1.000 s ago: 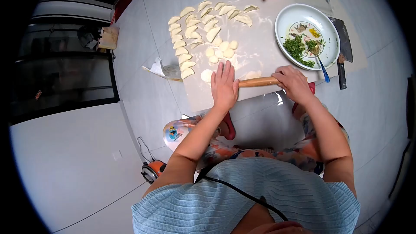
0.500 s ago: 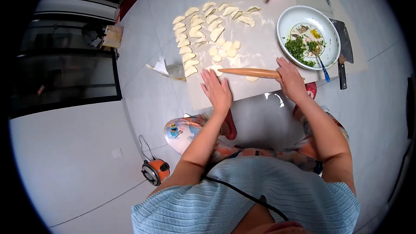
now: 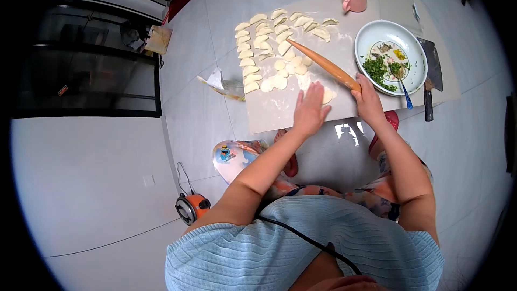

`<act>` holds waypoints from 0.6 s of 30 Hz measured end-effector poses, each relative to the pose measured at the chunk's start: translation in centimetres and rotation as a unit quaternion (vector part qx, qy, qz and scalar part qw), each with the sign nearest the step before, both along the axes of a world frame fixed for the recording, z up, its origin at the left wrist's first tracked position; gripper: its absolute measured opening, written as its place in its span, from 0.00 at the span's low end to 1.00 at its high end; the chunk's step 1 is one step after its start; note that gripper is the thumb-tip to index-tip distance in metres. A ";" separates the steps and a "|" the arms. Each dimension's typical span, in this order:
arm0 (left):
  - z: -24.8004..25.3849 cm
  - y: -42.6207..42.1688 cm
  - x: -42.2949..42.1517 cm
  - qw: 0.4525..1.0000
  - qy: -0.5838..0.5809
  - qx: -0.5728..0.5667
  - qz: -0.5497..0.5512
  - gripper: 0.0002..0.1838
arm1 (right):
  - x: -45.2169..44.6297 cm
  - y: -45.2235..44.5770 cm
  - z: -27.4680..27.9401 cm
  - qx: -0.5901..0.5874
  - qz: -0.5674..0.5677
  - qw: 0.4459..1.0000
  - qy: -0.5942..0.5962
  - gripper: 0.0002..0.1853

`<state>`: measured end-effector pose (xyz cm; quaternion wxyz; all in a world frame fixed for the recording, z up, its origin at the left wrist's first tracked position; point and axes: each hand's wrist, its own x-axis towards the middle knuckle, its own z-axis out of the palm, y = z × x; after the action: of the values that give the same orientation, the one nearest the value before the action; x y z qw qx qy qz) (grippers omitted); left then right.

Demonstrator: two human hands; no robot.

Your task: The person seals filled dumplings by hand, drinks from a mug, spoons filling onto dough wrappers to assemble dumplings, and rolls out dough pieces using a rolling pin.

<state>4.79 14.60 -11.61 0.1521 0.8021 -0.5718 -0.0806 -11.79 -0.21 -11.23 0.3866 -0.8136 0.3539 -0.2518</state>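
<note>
A tapered wooden rolling pin [image 3: 323, 64] slants up and left across the board, its near end gripped by my right hand [image 3: 369, 98]. My left hand [image 3: 311, 110] rests flat and open on the floured surface, its fingers stretched beside a small dough round [image 3: 328, 96]. Left of that hand, several flat dough wrappers [image 3: 296, 64] lie in a cluster. Beyond them, folded dumplings [image 3: 247, 54] stand in rows at the board's far left. To the right of the pin sits a white bowl [image 3: 362, 40] with chopped greens and a blue-handled spoon [image 3: 405, 91].
The beige board [image 3: 269, 118] bears everything. A cleaver [image 3: 429, 75] lies right of the bowl, and a pink mug [image 3: 354, 1] of amber liquid stands at the back. A plastic bag [image 3: 226, 85] touches the left side. An orange-and-black appliance [image 3: 193, 208] sits on the floor.
The rolling pin has swung from nearly level to slanting up and left. My left hand has moved right, from near the pin's left tip to beside the small dough round.
</note>
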 end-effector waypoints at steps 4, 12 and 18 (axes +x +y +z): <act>0.0 0.8 -0.2 0.996 -0.006 0.013 -0.090 0.36 | -0.4 -0.1 -0.9 -0.030 0.003 0.999 0.011 0.21; 1.3 6.8 5.1 0.976 0.001 -0.187 0.110 0.34 | -0.7 0.7 1.8 -0.151 0.136 0.976 0.083 0.12; -1.7 5.0 6.7 0.985 -0.059 -0.015 0.159 0.39 | 3.5 2.5 1.8 -0.237 0.207 0.938 0.143 0.26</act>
<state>11.49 19.64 -13.30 0.1409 0.8839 -0.4459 0.0008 -8.30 2.25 -9.44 0.1713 -0.9643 0.1591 -0.1243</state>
